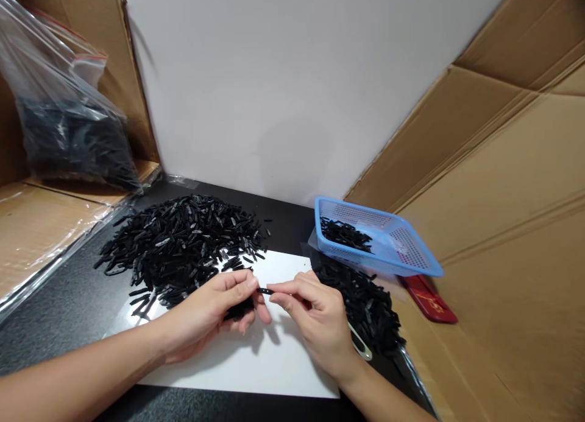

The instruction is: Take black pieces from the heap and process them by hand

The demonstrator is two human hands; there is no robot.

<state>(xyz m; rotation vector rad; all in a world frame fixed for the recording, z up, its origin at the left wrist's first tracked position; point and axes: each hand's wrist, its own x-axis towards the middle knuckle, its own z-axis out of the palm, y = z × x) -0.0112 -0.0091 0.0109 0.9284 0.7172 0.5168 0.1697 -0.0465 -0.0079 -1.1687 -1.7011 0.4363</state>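
Over the white sheet (256, 361) on the dark table (68, 312), both hands meet at the centre. One small black clip (264, 291) sits between them, level, pinched at its left end by the thumb and forefinger of the left hand (212, 312) and at its right end by the fingertips of the right hand (315, 315). Left hand also curls its lower fingers around a small bunch of black pieces (237, 310) in the palm. Right hand carries a thin white tool (361, 344) that sticks out behind the palm; how it is gripped cannot be told.

Large heap of black clips (183, 239) lies on the table just beyond the left hand. Second, smaller heap (370, 306) lies just right of the right hand. Blue basket (411, 257) behind it holds a few more. Clear bag (68, 123) of black parts rests on cardboard at far left.
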